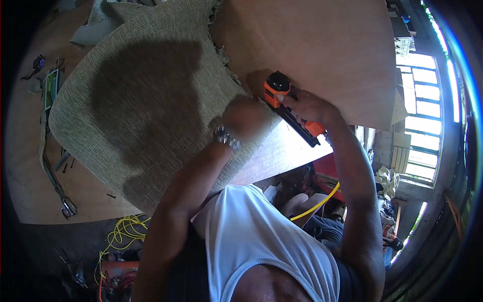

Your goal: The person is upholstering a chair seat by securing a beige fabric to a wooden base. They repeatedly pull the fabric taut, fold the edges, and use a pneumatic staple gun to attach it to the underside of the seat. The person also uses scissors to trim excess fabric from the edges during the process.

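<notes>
My right hand (313, 107) grips an orange and black staple gun (275, 94), its fingers wrapped round the handle. The gun's head is at the ragged edge of a coarse woven beige fabric (75, 113), next to my left hand. That fabric covers a large rounded piece and carries a broad shadow. On the fabric near the gun is my left hand (246, 119), with a metal watch (226, 138) on the wrist. It is blurred, so its fingers cannot be made out. Beyond the fabric's edge spreads a smooth brown board (322, 50).
Left of the fabric, a wooden tabletop (30, 166) holds a metal-handled tool (68, 207), a green-and-white box (51, 89) and loose nails. A yellow hose (322, 202) runs at my right; yellow coils (123, 230) lie below left. Bright windows (422, 118) are at right.
</notes>
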The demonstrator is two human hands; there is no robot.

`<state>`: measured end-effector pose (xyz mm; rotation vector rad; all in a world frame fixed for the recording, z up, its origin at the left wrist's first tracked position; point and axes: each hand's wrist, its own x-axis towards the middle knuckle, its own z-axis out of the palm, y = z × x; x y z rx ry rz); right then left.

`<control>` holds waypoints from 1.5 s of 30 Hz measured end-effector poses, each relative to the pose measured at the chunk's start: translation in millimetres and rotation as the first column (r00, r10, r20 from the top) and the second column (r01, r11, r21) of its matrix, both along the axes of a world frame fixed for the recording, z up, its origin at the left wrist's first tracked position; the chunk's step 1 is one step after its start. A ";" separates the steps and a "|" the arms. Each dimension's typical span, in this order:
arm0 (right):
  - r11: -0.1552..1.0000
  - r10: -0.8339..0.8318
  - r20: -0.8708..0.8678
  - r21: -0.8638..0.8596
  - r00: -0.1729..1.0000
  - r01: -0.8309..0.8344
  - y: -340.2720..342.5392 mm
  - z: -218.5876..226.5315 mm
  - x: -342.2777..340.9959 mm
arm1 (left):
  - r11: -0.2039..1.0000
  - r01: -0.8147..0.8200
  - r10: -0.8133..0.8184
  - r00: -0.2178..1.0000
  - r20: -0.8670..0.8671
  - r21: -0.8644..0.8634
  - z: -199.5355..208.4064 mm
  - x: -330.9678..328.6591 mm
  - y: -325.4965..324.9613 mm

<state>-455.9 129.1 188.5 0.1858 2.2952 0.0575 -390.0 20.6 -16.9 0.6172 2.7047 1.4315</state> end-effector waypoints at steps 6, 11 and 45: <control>0.995 0.037 0.081 0.093 0.996 -0.044 -2.5 -17.3 -14.2 | 0.956 0.005 -0.054 0.985 -0.162 -0.292 20.9 48.2 9.6; 0.999 0.048 0.029 -0.010 0.998 -0.048 5.3 -17.7 -9.7 | 0.965 0.000 -0.052 0.980 -0.191 -0.261 8.8 39.1 21.9; 0.979 -0.047 0.014 -0.196 0.999 0.048 -2.0 -22.4 -6.9 | 0.967 -0.024 -0.027 0.981 -0.193 -0.253 -6.6 46.5 27.0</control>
